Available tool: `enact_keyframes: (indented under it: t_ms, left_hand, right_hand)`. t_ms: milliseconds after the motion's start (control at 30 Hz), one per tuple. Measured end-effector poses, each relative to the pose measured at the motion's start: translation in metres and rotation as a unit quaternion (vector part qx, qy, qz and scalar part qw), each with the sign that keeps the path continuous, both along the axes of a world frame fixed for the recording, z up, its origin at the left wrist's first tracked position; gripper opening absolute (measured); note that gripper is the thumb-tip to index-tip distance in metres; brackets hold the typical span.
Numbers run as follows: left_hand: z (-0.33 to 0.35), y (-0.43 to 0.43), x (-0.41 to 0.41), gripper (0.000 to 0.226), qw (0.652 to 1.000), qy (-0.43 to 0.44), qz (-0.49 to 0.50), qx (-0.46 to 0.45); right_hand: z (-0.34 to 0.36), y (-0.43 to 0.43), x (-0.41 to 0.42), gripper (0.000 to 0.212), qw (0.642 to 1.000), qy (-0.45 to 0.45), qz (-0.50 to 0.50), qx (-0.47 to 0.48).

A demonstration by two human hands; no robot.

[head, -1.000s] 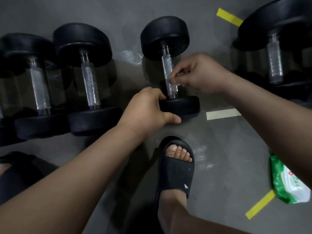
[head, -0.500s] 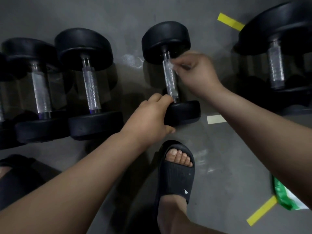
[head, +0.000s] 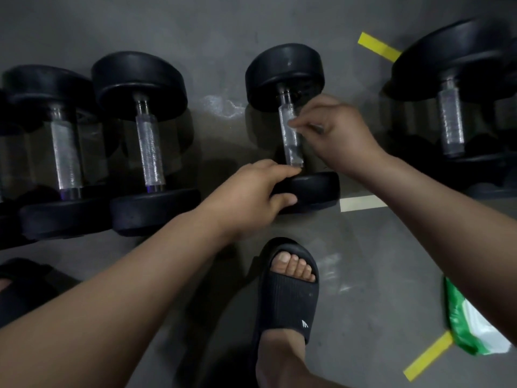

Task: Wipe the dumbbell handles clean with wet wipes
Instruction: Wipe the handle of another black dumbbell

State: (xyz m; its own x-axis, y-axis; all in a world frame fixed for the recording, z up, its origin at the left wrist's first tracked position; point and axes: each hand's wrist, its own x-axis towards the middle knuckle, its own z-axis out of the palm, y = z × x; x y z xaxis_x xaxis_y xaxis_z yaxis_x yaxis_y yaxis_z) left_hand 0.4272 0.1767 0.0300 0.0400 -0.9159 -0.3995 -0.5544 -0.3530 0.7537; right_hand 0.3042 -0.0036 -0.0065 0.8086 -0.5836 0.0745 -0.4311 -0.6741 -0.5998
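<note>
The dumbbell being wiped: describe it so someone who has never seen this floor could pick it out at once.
On the grey floor lies a row of black dumbbells. Just beyond the foot in the black sandal lies the dumbbell. Alone among them, it has hands on it: the left hand grips its near head and the right hand pinches at its handle.

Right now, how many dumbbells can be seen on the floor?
4: the left dumbbell, the next dumbbell beside it, the middle dumbbell being wiped, the right dumbbell. More may be cut off at both edges.
</note>
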Motion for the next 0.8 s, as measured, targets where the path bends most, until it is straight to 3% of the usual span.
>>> enact_keyframes:
  t_ms: [167, 367, 533, 667, 800]
  left_hand:
    - [-0.004, 0.0, -0.011, 0.042, 0.998, -0.008, 0.056, -0.009]
    - [-0.004, -0.001, -0.015, 0.043, 0.99, -0.004, 0.133, 0.038]
    - [-0.001, -0.007, -0.026, 0.043, 0.99, -0.001, 0.137, 0.029]
    - [0.003, -0.013, -0.025, 0.04, 0.991, -0.007, 0.129, 0.037]
    - [0.005, -0.017, -0.027, 0.037, 0.991, -0.007, 0.132, 0.036]
  right_hand:
    - [-0.004, -0.007, 0.017, 0.014, 0.997, -0.025, -0.077, 0.007]
    - [0.005, -0.002, 0.0, 0.018, 0.999, 0.009, 0.015, -0.036]
    - [0.001, -0.006, 0.006, 0.021, 0.996, 0.002, -0.073, -0.05]
    - [0.004, -0.001, -0.01, 0.012, 0.998, -0.016, -0.025, -0.049]
    - [0.006, -0.013, 0.008, 0.018, 0.996, -0.022, -0.002, -0.088]
